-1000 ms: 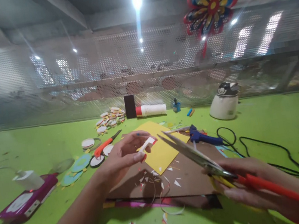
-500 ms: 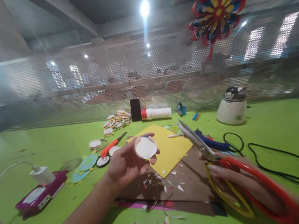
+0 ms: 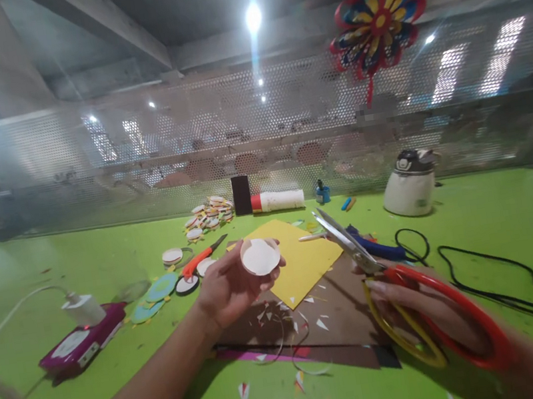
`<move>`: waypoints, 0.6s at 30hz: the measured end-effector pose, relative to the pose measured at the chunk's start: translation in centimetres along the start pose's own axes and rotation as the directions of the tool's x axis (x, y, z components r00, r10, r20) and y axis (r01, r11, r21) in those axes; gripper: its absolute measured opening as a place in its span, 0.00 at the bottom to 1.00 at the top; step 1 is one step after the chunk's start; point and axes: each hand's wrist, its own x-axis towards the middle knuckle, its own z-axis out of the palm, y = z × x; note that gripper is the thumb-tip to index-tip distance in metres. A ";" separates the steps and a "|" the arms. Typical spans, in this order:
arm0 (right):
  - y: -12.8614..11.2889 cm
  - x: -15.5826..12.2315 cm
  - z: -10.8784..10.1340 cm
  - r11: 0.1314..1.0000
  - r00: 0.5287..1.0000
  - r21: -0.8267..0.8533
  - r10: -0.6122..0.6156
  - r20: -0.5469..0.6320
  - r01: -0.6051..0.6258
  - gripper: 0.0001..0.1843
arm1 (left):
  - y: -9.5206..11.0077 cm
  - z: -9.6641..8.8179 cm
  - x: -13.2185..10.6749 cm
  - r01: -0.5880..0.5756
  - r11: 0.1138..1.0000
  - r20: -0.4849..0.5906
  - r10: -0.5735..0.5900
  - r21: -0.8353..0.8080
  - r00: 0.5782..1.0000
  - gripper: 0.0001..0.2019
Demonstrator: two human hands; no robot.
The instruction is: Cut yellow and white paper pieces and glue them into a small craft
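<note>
My left hand (image 3: 227, 290) is closed around a small round white paper disc (image 3: 261, 257), its white face turned toward me. In my right hand (image 3: 404, 302) are large scissors (image 3: 444, 316) with a red and a yellow handle, the blades slightly parted and pointing up and away. The blade tips stay apart from the disc. Below the hands lies a yellow paper sheet (image 3: 301, 258) on brown paper (image 3: 336, 320), with small white paper scraps (image 3: 322, 324) scattered over it.
Left are orange-handled scissors (image 3: 198, 263), blue-green paper rings (image 3: 162, 287) and a purple power strip (image 3: 84, 343) with a white charger. Behind stand a pile of small discs (image 3: 208, 215), a white tube (image 3: 281, 200) and a kettle-like container (image 3: 409, 187). A glue gun (image 3: 378, 248) trails black cable.
The camera view has shifted slightly. Both hands keep their hold, the disc tilted a little differently and the scissors' blades still slightly parted.
</note>
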 end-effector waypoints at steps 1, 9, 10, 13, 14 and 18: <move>0.4 0.1 0.0 0.998 0.999 0.025 0.050 0.010 -0.050 0.11 | 0.0 0.0 0.0 -0.006 1.000 -0.007 0.006 -0.006 1.000 0.21; 2.0 0.8 -0.2 0.938 0.969 0.245 0.242 0.048 -0.246 0.10 | -0.2 -0.2 0.1 -0.018 1.000 0.012 0.019 -0.025 1.000 0.20; 2.2 0.9 -0.1 0.935 0.970 0.261 0.240 0.032 -0.240 0.11 | -0.3 -0.3 0.1 -0.017 1.000 0.015 0.017 -0.020 1.000 0.19; 2.6 1.4 -0.2 0.947 0.974 0.228 0.225 0.033 -0.226 0.13 | -0.4 -0.6 0.2 -0.016 1.000 0.021 0.016 0.000 1.000 0.19; 2.7 1.5 -0.4 0.959 0.978 0.187 0.206 0.045 -0.211 0.15 | -0.4 -0.6 0.2 -0.015 1.000 0.020 0.015 0.007 1.000 0.19; 2.7 2.0 -0.9 0.990 0.985 0.005 0.142 0.093 -0.143 0.18 | -0.5 -1.0 0.2 -0.001 1.000 0.024 0.001 0.021 1.000 0.20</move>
